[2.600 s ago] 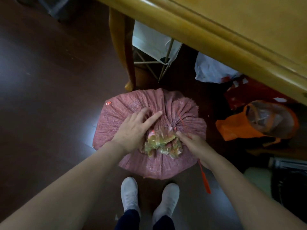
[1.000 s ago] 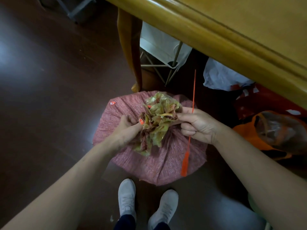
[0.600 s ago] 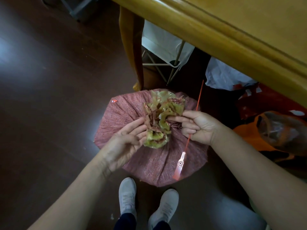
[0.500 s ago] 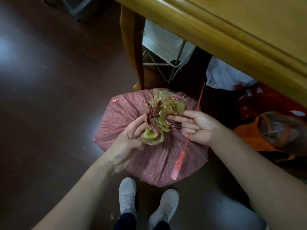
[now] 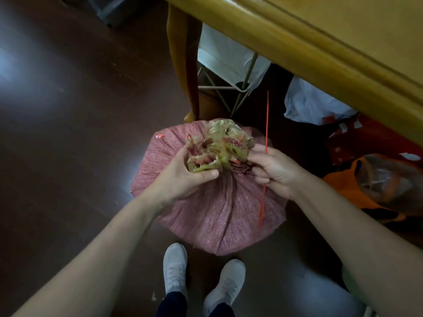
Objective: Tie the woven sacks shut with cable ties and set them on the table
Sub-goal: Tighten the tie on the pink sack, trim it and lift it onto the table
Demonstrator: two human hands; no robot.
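A pink woven sack [image 5: 219, 216] stands on the dark floor in front of my shoes. Its gathered mouth [image 5: 219, 145] bunches up in yellow-green and red folds at the top. My left hand [image 5: 185, 175] grips the bunched neck from the left, thumb under the folds. My right hand [image 5: 272, 170] pinches the right side of the bunch and also holds a thin orange cable tie [image 5: 265, 124], which runs upright through the fingers, its lower end hanging over the sack.
The wooden table [image 5: 320, 46] edge crosses the upper right, with its leg [image 5: 183, 72] just behind the sack. Under it are a white folding rack [image 5: 229, 65], a white bag [image 5: 313, 104] and an orange bag [image 5: 375, 184]. Dark floor lies to the left.
My left hand went from open beside the bunch to gripping its neck. The cable tie swung nearly upright in my right hand. The gathered mouth was pulled up earlier from lying flat.
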